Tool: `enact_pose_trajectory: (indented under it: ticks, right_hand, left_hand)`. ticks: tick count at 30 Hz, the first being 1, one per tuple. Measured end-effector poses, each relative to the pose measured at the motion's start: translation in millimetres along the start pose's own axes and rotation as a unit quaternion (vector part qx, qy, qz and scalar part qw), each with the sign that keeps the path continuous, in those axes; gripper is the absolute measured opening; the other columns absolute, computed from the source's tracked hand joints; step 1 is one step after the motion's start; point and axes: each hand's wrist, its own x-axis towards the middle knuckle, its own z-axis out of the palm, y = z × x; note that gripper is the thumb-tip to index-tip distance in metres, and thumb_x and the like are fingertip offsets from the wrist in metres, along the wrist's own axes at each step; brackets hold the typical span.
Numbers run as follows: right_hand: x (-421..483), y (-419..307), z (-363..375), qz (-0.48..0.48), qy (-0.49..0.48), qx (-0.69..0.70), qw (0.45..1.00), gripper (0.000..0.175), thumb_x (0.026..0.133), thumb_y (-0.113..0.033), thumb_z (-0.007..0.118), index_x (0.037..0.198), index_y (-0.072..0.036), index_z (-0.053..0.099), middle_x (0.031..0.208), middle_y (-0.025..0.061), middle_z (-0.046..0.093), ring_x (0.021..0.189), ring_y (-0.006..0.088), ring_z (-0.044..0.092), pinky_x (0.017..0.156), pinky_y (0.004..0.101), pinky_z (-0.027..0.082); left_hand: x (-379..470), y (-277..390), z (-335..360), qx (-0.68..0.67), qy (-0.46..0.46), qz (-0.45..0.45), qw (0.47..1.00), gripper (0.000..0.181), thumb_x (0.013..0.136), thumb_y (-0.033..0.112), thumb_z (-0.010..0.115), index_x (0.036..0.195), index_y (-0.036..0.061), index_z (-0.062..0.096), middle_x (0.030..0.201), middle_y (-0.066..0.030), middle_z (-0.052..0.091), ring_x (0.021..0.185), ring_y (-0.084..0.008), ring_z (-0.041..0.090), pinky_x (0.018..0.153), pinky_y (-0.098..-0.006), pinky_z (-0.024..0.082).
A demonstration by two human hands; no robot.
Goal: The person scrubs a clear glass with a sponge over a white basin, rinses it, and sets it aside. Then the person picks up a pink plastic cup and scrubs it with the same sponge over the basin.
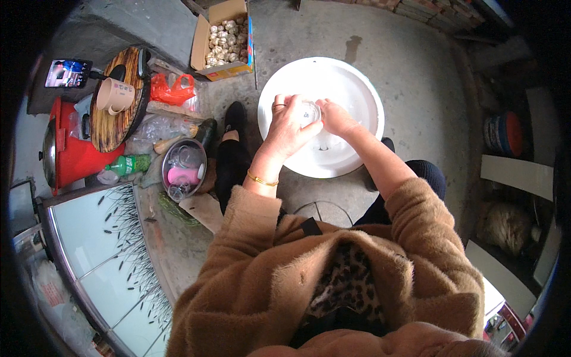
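My left hand (287, 122) is wrapped around a clear cup (308, 114), its round end facing up toward me. Against the cup's right side, the curled fingers of my right hand (338, 117) hold its edge; their tips are partly hidden. Both hands are over a wide white basin (377, 111) on the concrete floor between my feet. Some dark marks show inside the basin below the hands. To the left of my leg stands a metal bowl (204, 154) with a pink cup (183, 176) and several clear vessels (178, 191) in it.
A cardboard box of garlic bulbs (227, 42) stands beyond the basin. On the left are a wooden stool top (111, 129) with a beige mug (115, 96), a phone (68, 73), a red bag (171, 89), a green bottle (129, 165) and a glass-topped table (89, 250).
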Motion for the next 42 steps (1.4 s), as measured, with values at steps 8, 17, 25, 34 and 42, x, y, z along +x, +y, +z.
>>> enact_pose_trajectory:
  ticks: [8, 17, 25, 34, 42]
  right_hand:
    - [2.4, -37.5, -58.7, 0.093, -0.038, 0.443, 0.891, 0.031, 0.076, 0.001, 0.043, 0.100, -0.002, 0.062, 0.078, 0.0061, 0.059, 0.067, 0.0146, 0.054, 0.056, 0.0269, 0.044]
    - [-11.2, -74.3, -79.7, -0.062, -0.062, 0.423, 0.902, 0.025, 0.083, -0.002, 0.044, 0.101, -0.004, 0.061, 0.088, 0.0048, 0.061, 0.079, 0.0120, 0.057, 0.067, 0.0265, 0.047]
    - [-3.6, -73.0, -58.4, -0.165, 0.109, 0.150, 0.969, 0.014, 0.083, -0.006, 0.051, 0.091, -0.005, 0.062, 0.091, 0.0156, 0.061, 0.083, 0.0318, 0.061, 0.077, 0.0399, 0.049]
    - [2.2, -51.9, -62.7, 0.065, -0.019, 0.226, 0.972, 0.025, 0.084, -0.004, 0.040, 0.103, -0.005, 0.057, 0.093, 0.0122, 0.061, 0.088, 0.0212, 0.059, 0.078, 0.0340, 0.048]
    - [14.3, -17.1, -35.3, 0.043, -0.042, 0.142, 0.988, 0.028, 0.086, -0.006, 0.042, 0.109, -0.001, 0.059, 0.098, 0.0203, 0.064, 0.095, 0.0301, 0.063, 0.084, 0.0394, 0.048]
  left_hand:
    - [-1.0, -1.4, 3.2, -0.094, 0.023, 0.003, 0.995, 0.064, 0.074, 0.012, 0.069, 0.130, 0.0042, 0.037, 0.120, -0.0193, 0.051, 0.116, -0.0353, 0.047, 0.101, -0.0433, 0.036]
    - [0.4, -3.9, 7.0, -0.108, -0.005, -0.010, 0.994, 0.096, 0.072, 0.010, 0.069, 0.145, -0.0024, 0.008, 0.145, -0.0296, 0.023, 0.137, -0.0402, 0.024, 0.114, -0.0428, 0.022]
    - [2.0, -2.5, 10.7, -0.100, 0.018, -0.011, 0.995, 0.101, 0.070, 0.005, 0.071, 0.146, -0.0018, 0.006, 0.143, -0.0278, 0.029, 0.136, -0.0387, 0.029, 0.112, -0.0433, 0.026]
    - [1.4, 0.2, 7.1, -0.097, 0.015, -0.007, 0.995, 0.105, 0.068, 0.005, 0.073, 0.147, 0.0006, 0.005, 0.144, -0.0304, 0.025, 0.136, -0.0424, 0.027, 0.112, -0.0443, 0.028]
    - [0.3, -6.6, 10.7, -0.072, 0.029, 0.015, 0.997, 0.097, 0.067, 0.006, 0.074, 0.143, 0.0014, 0.014, 0.143, -0.0295, 0.026, 0.135, -0.0425, 0.027, 0.111, -0.0438, 0.029]
